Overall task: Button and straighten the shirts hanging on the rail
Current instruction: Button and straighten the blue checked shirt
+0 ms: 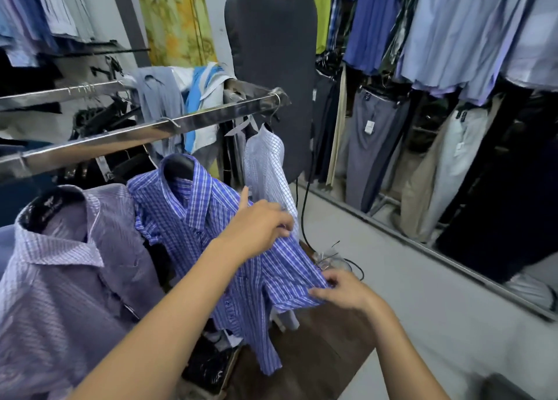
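Note:
A blue checked shirt (193,215) hangs from the shiny metal rail (126,137), its collar up and its short sleeve pulled out to the right. My left hand (259,224) pinches the sleeve near the shoulder, thumb raised. My right hand (341,288) grips the sleeve's hem lower right. A lilac striped shirt (69,267) hangs to the left of it. A pale checked shirt (265,164) hangs behind it, near the rail's end.
A dark padded ironing form (271,52) stands behind the rail's end, with a black cable (305,215) trailing down. Trousers and shirts (422,67) hang along the right wall. More garments lie draped over the rear rail (169,97). Brown floor lies below.

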`<state>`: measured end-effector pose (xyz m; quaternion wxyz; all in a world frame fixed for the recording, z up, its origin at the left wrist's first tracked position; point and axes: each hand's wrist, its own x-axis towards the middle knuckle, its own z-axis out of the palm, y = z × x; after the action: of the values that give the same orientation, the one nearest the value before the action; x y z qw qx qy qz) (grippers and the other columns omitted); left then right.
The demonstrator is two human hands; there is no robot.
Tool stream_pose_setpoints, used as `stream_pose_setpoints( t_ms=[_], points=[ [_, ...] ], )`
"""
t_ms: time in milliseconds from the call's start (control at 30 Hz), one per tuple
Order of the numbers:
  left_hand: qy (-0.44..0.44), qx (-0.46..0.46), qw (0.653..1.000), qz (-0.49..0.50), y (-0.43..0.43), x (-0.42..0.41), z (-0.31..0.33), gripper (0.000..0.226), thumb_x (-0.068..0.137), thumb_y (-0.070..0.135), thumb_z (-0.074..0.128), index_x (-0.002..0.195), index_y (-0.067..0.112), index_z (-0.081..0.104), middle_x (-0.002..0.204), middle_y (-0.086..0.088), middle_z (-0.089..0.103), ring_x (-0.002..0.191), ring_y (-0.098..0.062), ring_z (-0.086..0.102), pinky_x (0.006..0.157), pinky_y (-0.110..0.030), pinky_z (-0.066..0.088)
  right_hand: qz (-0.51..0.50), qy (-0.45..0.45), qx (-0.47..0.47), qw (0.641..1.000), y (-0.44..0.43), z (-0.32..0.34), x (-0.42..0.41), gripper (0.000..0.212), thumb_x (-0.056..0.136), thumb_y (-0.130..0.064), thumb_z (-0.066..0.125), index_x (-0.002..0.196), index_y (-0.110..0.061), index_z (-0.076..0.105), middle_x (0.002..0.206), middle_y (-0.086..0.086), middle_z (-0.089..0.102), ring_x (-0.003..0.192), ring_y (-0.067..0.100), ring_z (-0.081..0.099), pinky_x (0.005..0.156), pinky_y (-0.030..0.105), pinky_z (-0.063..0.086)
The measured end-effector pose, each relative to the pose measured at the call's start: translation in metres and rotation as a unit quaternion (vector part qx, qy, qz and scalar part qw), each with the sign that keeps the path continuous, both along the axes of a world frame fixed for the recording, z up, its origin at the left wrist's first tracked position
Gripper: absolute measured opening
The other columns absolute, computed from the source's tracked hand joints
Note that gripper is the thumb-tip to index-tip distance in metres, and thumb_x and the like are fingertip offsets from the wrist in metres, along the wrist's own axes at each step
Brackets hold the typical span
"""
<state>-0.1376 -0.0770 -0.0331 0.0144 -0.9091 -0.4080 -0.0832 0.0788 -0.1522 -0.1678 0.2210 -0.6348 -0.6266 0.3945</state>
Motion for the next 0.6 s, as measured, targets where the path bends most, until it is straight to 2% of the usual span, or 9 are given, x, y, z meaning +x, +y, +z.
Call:
stream_pose_setpoints(
  t_ms=[33,100,167,200,267,333,400,500,600],
  points=[
    [0.010,-0.006,1.000,-0.005,-0.001,0.000,0.002,0.012,0.097,0.037,0.057,0.098,0.033,0.068,0.098,0.014,0.055,0.108,-0.013,0.053,0.117,-0.064,-0.009,-0.014,0.007,0.007,1.000,-0.004,0.001,0.002,0.015,0.083,-0.038,0.079,0.079,-0.025,0.073,0.072,-0.010,0.069,0.067,0.002,0.061,0.068,0.025,0.048],
    [0.018,-0.015,1.000,-0.017,-0.001,-0.002,0.003,0.012,0.097,0.035,0.059,0.094,0.030,0.069,0.097,0.013,0.054,0.107,-0.013,0.054,0.117,-0.064,-0.010,-0.051,0.042,0.017,0.998,-0.012,0.003,0.004,0.034,0.080,-0.040,0.082,0.090,-0.008,0.073,0.075,0.004,0.072,0.067,0.011,0.063,0.069,0.032,0.049],
    [0.010,-0.004,1.000,-0.027,0.000,-0.003,0.001,0.014,0.098,0.033,0.056,0.089,0.028,0.065,0.095,0.013,0.057,0.105,-0.013,0.056,0.118,-0.064,-0.007,-0.090,0.069,0.008,0.994,-0.024,0.003,0.005,0.043,0.080,-0.039,0.081,0.093,0.001,0.068,0.074,0.012,0.074,0.065,0.019,0.067,0.066,0.033,0.048],
    [0.004,0.008,0.999,-0.031,-0.001,-0.003,0.000,0.015,0.099,0.033,0.055,0.085,0.029,0.061,0.092,0.013,0.058,0.104,-0.014,0.058,0.118,-0.063,-0.004,-0.103,0.080,0.010,0.991,-0.030,0.005,0.003,0.038,0.085,-0.033,0.078,0.091,0.002,0.067,0.070,0.012,0.074,0.062,0.020,0.068,0.063,0.029,0.048],
    [-0.017,0.024,0.999,-0.037,-0.001,-0.004,-0.002,0.019,0.099,0.036,0.054,0.081,0.030,0.053,0.086,0.015,0.056,0.101,-0.014,0.059,0.120,-0.059,0.002,-0.135,0.089,0.010,0.987,-0.044,0.011,-0.002,0.019,0.098,-0.015,0.064,0.087,0.000,0.066,0.059,0.000,0.070,0.051,0.011,0.066,0.053,0.017,0.045],
    [-0.051,0.039,0.997,-0.040,-0.001,-0.005,-0.007,0.021,0.097,0.040,0.056,0.081,0.028,0.052,0.083,0.014,0.055,0.101,-0.015,0.056,0.121,-0.053,0.008,-0.163,0.098,0.014,0.982,-0.055,0.012,-0.010,0.020,0.102,-0.009,0.055,0.087,-0.005,0.067,0.056,-0.006,0.069,0.046,0.005,0.064,0.047,0.012,0.042],
    [-0.110,0.078,0.990,-0.052,0.001,-0.007,-0.018,0.020,0.091,0.044,0.063,0.084,0.026,0.058,0.087,0.010,0.058,0.102,-0.019,0.053,0.118,-0.049,0.022,-0.190,0.105,0.020,0.976,-0.063,0.012,-0.018,0.027,0.103,-0.011,0.053,0.081,-0.012,0.068,0.059,-0.004,0.070,0.048,0.006,0.064,0.049,0.014,0.044],
    [-0.259,0.103,0.959,-0.056,-0.005,-0.011,-0.039,0.027,0.079,0.037,0.079,0.092,0.019,0.063,0.097,0.002,0.056,0.098,-0.020,0.046,0.093,-0.035,0.044,-0.227,0.074,0.036,0.970,-0.071,0.005,-0.026,0.036,0.099,-0.017,0.061,0.066,-0.024,0.072,0.061,0.001,0.070,0.055,0.010,0.062,0.058,0.021,0.047],
    [-0.368,0.111,0.923,-0.036,-0.026,-0.018,-0.056,0.034,0.073,0.029,0.085,0.093,0.013,0.062,0.098,-0.003,0.053,0.095,-0.023,0.046,0.079,-0.028,0.042,-0.250,0.051,0.054,0.965,-0.077,0.004,-0.035,0.032,0.094,-0.019,0.069,0.062,-0.023,0.075,0.057,0.002,0.068,0.053,0.007,0.056,0.059,0.021,0.043]
  ],
)
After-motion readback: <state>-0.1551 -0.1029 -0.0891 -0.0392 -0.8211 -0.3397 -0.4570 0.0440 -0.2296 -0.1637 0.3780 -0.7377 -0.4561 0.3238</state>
